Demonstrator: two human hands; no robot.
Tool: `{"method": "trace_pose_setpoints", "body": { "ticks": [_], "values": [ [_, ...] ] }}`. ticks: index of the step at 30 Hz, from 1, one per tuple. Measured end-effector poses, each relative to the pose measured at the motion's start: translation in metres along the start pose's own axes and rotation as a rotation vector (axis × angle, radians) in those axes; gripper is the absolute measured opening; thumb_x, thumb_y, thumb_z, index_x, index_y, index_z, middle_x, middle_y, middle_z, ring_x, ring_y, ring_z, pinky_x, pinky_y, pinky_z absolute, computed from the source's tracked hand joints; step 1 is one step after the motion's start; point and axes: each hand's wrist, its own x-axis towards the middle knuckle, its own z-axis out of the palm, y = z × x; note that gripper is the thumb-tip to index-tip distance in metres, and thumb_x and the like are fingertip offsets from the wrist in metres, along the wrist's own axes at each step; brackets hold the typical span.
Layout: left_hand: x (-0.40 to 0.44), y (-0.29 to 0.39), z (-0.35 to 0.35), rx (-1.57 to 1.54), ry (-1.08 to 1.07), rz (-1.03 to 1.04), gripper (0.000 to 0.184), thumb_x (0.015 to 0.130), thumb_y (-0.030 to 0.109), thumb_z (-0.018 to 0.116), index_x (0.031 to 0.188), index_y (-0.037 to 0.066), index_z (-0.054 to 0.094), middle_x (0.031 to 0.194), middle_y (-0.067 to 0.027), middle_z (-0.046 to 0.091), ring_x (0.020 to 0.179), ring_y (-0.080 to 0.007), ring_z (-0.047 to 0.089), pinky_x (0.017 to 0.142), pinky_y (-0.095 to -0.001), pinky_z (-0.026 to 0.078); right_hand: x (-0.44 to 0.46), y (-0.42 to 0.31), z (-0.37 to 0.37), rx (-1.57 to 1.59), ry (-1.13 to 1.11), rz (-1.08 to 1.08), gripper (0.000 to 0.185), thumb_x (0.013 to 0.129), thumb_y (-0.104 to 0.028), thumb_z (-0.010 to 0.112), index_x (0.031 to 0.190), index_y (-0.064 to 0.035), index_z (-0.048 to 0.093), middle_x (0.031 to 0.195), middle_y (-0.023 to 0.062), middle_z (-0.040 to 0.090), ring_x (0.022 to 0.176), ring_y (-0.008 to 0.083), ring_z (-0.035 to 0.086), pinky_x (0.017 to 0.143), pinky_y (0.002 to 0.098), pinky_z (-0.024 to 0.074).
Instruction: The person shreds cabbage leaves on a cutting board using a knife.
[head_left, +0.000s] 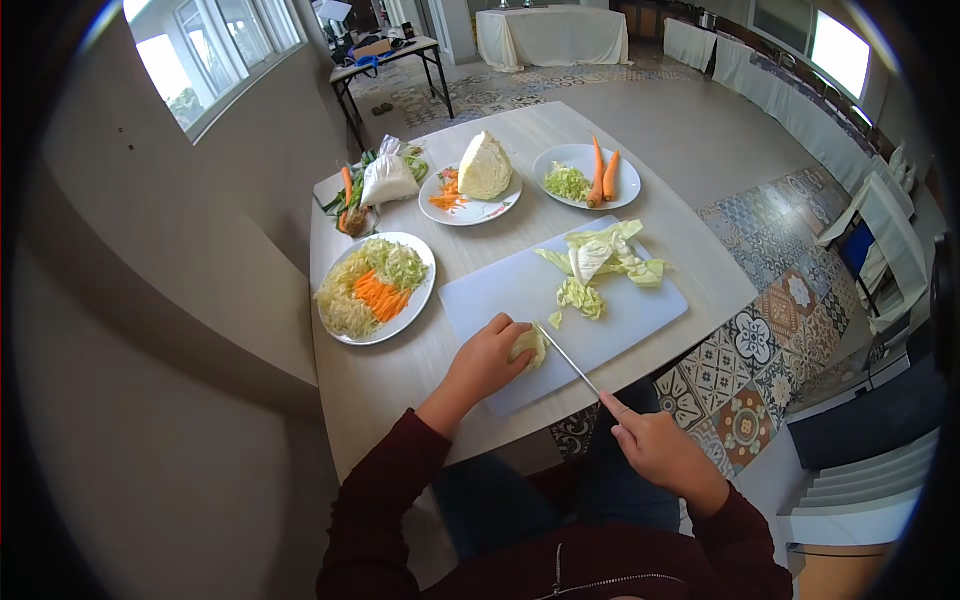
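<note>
Your bunched left hand (487, 354) is pinning the cabbage piece (532, 347) on the cutting board (478, 298); your right hand (665, 452) is gripping the knife (568, 357), so any slip is risking nicked fingertips (they're close).

Clock's centered on the cutting board (500, 293), btw. Easiest way in is over the bare tabletop (700, 240) around 2 o'clock, and there's usable board surface at 4 and again at 10. Loose cabbage leaves (603, 254) clog 1 o'clock. The left hand (487, 352) blocks 8, while the knife (570, 362) and right hand (655, 450) cut off 5. Plates are kinda a wall: shredded-veg plate (419, 302) at 9, cabbage-wedge plate (484, 212) at 11, carrot plate (627, 180) at 12.
</note>
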Motion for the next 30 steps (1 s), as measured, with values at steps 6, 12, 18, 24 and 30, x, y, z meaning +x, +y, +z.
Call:
{"method": "trace_pose_setpoints", "body": {
  "ticks": [6, 12, 18, 24, 30],
  "values": [
    [0.000, 0.002, -0.001, 0.008, 0.006, 0.005, 0.034, 0.085, 0.020, 0.071, 0.115, 0.006, 0.065, 0.098, -0.0123, 0.059, 0.083, -0.0336, 0.064, 0.073, -0.0414, 0.054, -0.005, -0.009, -0.017, 0.001, -0.054, 0.037, 0.050, 0.096, -0.014, 0.055, 0.145, -0.0073, 0.046, 0.066, 0.0259, 0.058, 0.060, 0.0434, 0.059, 0.060, 0.0468, 0.0469],
    [0.000, 0.001, 0.001, 0.019, 0.007, 0.003, 0.034, 0.085, 0.021, 0.071, 0.115, 0.006, 0.065, 0.099, -0.0123, 0.059, 0.084, -0.0336, 0.064, 0.074, -0.0417, 0.054, 0.005, -0.014, -0.017, -0.017, -0.088, 0.032, 0.050, 0.095, -0.012, 0.053, 0.144, -0.0004, 0.044, 0.071, 0.0299, 0.062, 0.066, 0.0471, 0.062, 0.065, 0.0532, 0.0493],
    [0.000, 0.002, 0.001, 0.020, 0.013, 0.004, 0.034, 0.085, 0.021, 0.071, 0.114, 0.004, 0.065, 0.098, -0.0123, 0.059, 0.084, -0.0334, 0.065, 0.073, -0.0420, 0.054, 0.035, -0.001, 0.003, -0.027, -0.044, -0.013, 0.051, 0.096, -0.013, 0.051, 0.145, -0.0015, 0.042, 0.070, 0.0313, 0.061, 0.065, 0.0479, 0.062, 0.067, 0.0536, 0.0511],
    [0.000, 0.000, 0.001, 0.018, 0.010, 0.006, 0.035, 0.084, 0.019, 0.072, 0.116, 0.006, 0.065, 0.099, -0.0123, 0.059, 0.084, -0.0340, 0.064, 0.074, -0.0421, 0.054, 0.057, -0.001, 0.015, -0.069, -0.054, 0.031, 0.054, 0.095, -0.013, 0.050, 0.148, -0.0058, 0.040, 0.073, 0.0328, 0.062, 0.068, 0.0489, 0.063, 0.068, 0.0543, 0.0513],
    [0.000, 0.001, 0.001, 0.020, 0.038, 0.026, 0.033, 0.084, 0.020, 0.072, 0.113, 0.006, 0.066, 0.097, -0.0119, 0.059, 0.081, -0.0329, 0.065, 0.071, -0.0416, 0.055, 0.040, 0.005, 0.023, -0.031, 0.004, -0.004, 0.055, 0.096, -0.015, 0.051, 0.148, -0.0042, 0.039, 0.074, 0.0308, 0.063, 0.069, 0.0475, 0.064, 0.068, 0.0547, 0.0519]
  ]
}}
